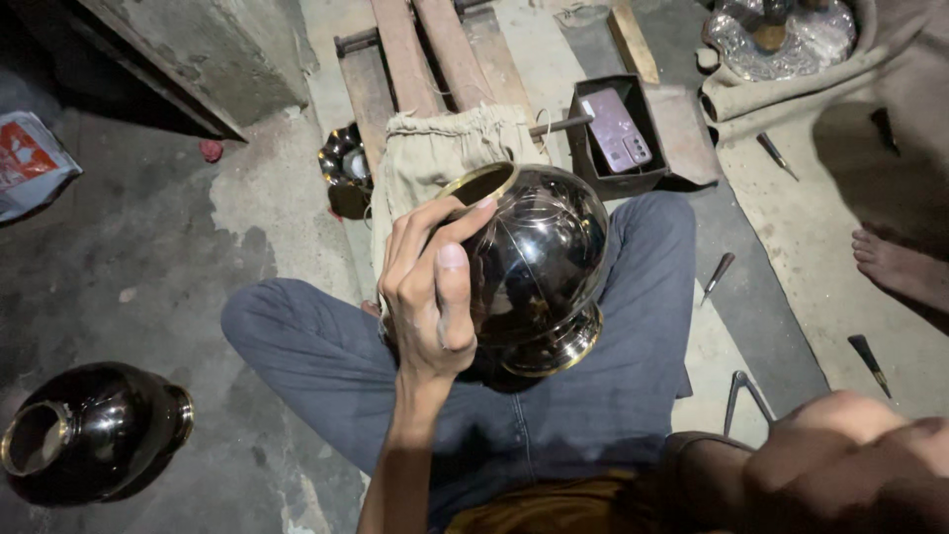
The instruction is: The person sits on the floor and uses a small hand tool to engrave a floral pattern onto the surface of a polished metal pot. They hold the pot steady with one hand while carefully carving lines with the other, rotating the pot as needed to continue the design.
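On a rough concrete floor, seen from above, a person sits cross-legged in grey-blue trousers [554, 396]. Their left hand [430, 292] is raised in front of the lap and curled around the side of a dark, glossy round vase [539, 267]. The fingers [415, 232] bend over the vase's brass-coloured mouth rim, with the fingertips hooked at the opening, and the thumb [453, 297] lies flat against the shiny belly. The hand is partly closed in a firm hold, not a fist.

The vase is tilted, its mouth pointing up and to the left, its brass-edged foot lower and to the right, just above the lap. Its surface is nearly black and mirror-bright, with thin scratched lines curving across it.

The right arm [840, 455] shows only as a blurred bare forearm or elbow at the lower right corner; the right hand itself is out of sight.

A second dark vase [94, 430] of the same kind lies on its side on the floor at the lower left, well apart from the person. Just beyond the held vase is a beige cloth bag [435, 153] resting on wooden planks [415, 49]. To the right of it sits a small dark open box [618, 138] with a purple phone [618, 129] inside. Several slim metal hand tools [717, 275] lie scattered on the floor to the right. Another person's bare foot [895, 267] shows at the right edge.
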